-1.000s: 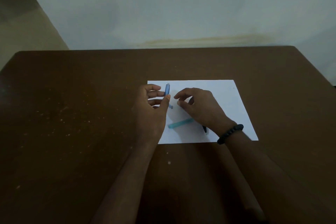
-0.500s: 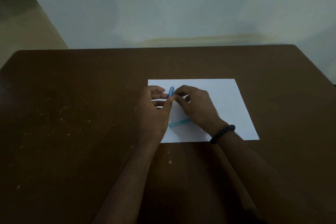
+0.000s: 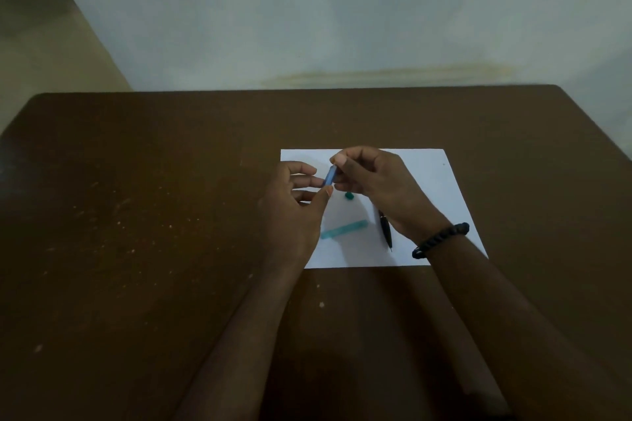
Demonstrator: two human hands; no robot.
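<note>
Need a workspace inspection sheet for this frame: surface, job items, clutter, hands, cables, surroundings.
Surface: brown table, pale flecks on it; white paper sheet lies on it.
Job's things: blue tube held above the sheet; teal barrel, small teal piece and black pen part lie on the sheet.
Clutter: nothing seen.
Hands: left hand pinches the tube's lower end; right hand pinches its upper end; bead bracelet on the right wrist.
Cables: nothing seen.
Surroundings: pale wall behind the table; tan floor at left.
</note>
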